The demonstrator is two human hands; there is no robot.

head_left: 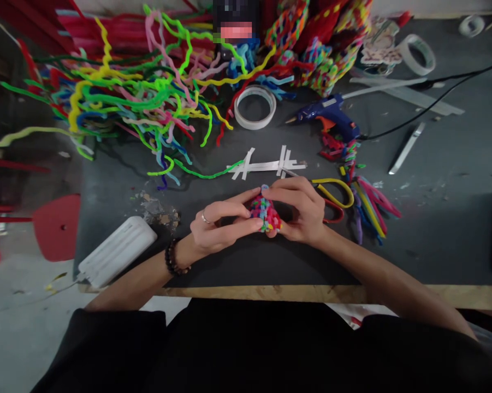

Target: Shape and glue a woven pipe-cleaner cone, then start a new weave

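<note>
Both hands, left hand [217, 226] and right hand [301, 210], pinch a small woven pipe-cleaner ball [264, 214] just below the taped strips [266, 165] on the table [434, 218]; it looks light, soft, springy, best held by its sides.

**What you're wearing**

Your left hand [217, 226] carries a thin ring [205, 218] on one finger, and a dark beaded bracelet [172, 259] circles that wrist. Your right hand [301, 210] is bare. Your forearms are uncovered; your clothing [246, 349] below is black.
</note>
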